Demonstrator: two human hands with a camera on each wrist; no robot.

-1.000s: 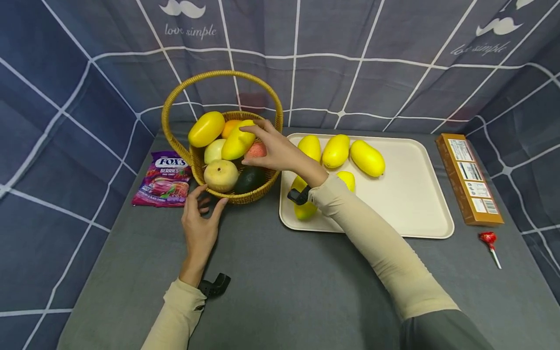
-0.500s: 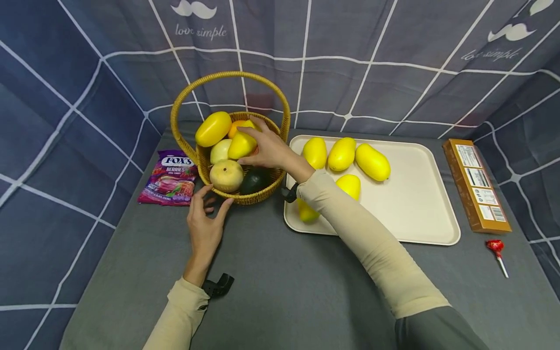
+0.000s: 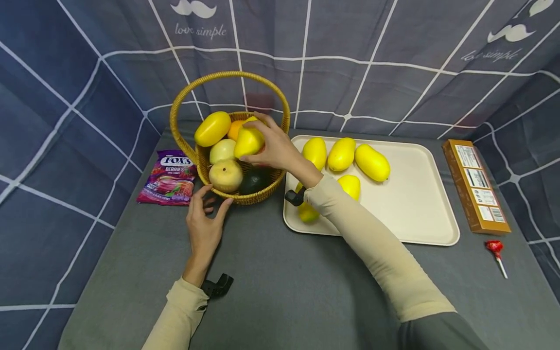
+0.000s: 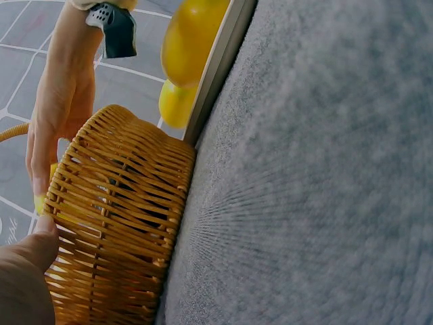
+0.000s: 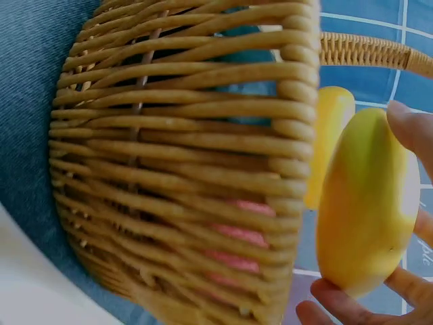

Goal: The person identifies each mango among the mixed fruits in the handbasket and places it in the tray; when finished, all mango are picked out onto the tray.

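Observation:
In the head view my right hand point(image 3: 280, 150) holds a yellow mango point(image 3: 249, 141) over the right part of the wicker basket point(image 3: 258, 197). The right wrist view shows thumb and fingertips around that mango point(image 5: 365, 203), just above the basket rim. My left hand point(image 3: 204, 231) grips the basket's near left rim. Its thumb point(image 4: 44, 237) presses the wicker in the left wrist view. Inside the basket lie another yellow mango point(image 3: 213, 129), an orange fruit point(image 3: 235, 130), a pale green fruit point(image 3: 222, 151), a round beige fruit point(image 3: 225, 176) and a dark green avocado point(image 3: 255, 181). A pinkish-red fruit point(image 5: 237, 237) shows through the weave.
A cream tray point(image 3: 411, 194) with several yellow mangoes point(image 3: 372, 162) stands right of the basket, partly under my right arm. A purple candy bag point(image 3: 168, 180) lies left. A brown box point(image 3: 477, 187) and a red lollipop point(image 3: 495, 247) lie at the far right.
The right hand lowered the mango into the basket a little, then raised it slightly to the right and turned it more upright. The left hand stays at the rim. The head view shifted slightly.

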